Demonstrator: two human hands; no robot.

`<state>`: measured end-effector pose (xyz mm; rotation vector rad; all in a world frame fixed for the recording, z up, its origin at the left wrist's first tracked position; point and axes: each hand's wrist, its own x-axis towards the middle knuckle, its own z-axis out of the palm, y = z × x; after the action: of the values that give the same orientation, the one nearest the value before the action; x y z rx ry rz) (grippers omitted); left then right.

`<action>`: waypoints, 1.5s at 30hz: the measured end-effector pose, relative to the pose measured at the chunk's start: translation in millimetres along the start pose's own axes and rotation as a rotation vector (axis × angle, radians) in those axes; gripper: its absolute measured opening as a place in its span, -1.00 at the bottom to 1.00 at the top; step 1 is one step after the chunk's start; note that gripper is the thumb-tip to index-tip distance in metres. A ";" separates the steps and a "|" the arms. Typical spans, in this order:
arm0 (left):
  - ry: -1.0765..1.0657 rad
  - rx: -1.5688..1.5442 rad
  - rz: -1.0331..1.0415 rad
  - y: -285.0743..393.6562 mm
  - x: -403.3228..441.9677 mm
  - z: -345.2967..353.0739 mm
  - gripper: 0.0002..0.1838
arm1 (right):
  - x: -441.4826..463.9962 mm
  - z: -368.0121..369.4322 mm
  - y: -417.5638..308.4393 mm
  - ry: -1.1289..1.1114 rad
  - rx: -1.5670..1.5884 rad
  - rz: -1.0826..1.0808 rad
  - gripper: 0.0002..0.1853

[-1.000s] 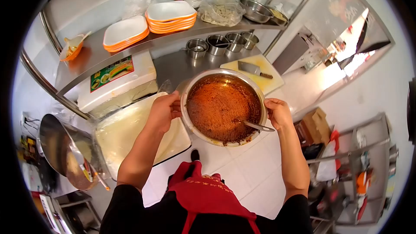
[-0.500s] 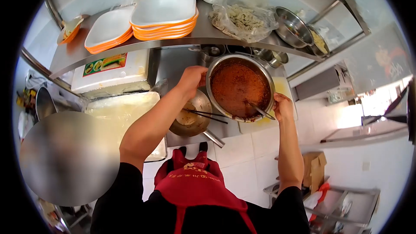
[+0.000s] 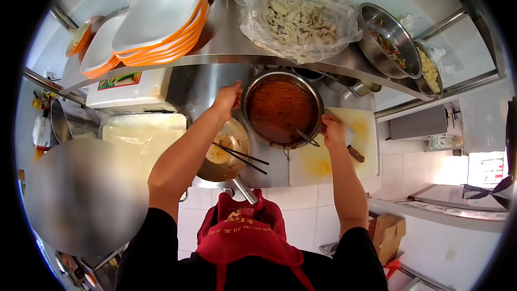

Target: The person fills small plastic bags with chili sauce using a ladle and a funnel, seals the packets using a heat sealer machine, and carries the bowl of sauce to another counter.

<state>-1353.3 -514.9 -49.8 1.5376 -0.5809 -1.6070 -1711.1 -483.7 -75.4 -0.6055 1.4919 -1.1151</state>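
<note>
A round steel bowl [image 3: 318, 97] full of dark red chili sauce [image 3: 280, 105] is at the back of the counter, partly over a cutting board. The handle of a metal spoon [image 3: 306, 136] sticks out of the sauce at the bowl's lower right. My left hand [image 3: 228, 98] is closed at the bowl's left rim. Gripping the right rim is my right hand [image 3: 333, 129], its fingers bent around the edge. Left of the bowl and nearer to me sits a wok [image 3: 215, 171], with black chopsticks [image 3: 242, 156] lying across it.
Overhead, a steel shelf [image 3: 215, 43] carries stacked orange-rimmed plates [image 3: 161, 19], a plastic bag of pale food [image 3: 301, 21] and bowls. A knife [image 3: 355, 153] lies on the yellow-stained cutting board [image 3: 307, 167]. To the left are a white tray [image 3: 145, 129] and a foam box [image 3: 129, 91].
Both hands and the bowl have shifted left and lower, uncovering more of the cutting board and the knife. The camera view has also moved closer to the shelf.
</note>
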 end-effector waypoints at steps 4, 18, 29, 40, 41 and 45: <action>0.018 0.004 -0.023 -13.7 17.0 -11.8 -0.50 | 11.8 12.6 12.7 -0.034 0.012 0.010 -0.83; 0.135 -0.035 -0.017 -13.3 11.4 -25.9 -0.45 | 34.8 41.4 22.3 -0.057 -0.054 0.022 -0.82; 0.129 -0.055 0.039 -39.2 15.0 -35.9 -0.53 | 48.7 73.1 -36.0 0.042 -1.139 -0.988 -0.72; 0.135 -0.036 0.076 -42.1 12.7 -33.9 -0.65 | 59.6 356.1 -10.5 0.049 -0.883 -1.562 -0.60; 0.135 -0.036 0.073 -41.0 11.6 -33.0 -0.66 | 50.3 349.7 -29.6 -0.087 -1.027 -1.487 -0.63; 0.116 -0.043 0.071 -45.6 13.8 -36.9 -0.66 | 83.0 311.5 -40.9 -0.190 -1.089 -1.456 -0.72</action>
<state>-1327.4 -492.9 -99.7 1.5497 -0.5286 -1.4572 -1444.5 -668.7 -56.3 -2.7410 1.2822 -1.0247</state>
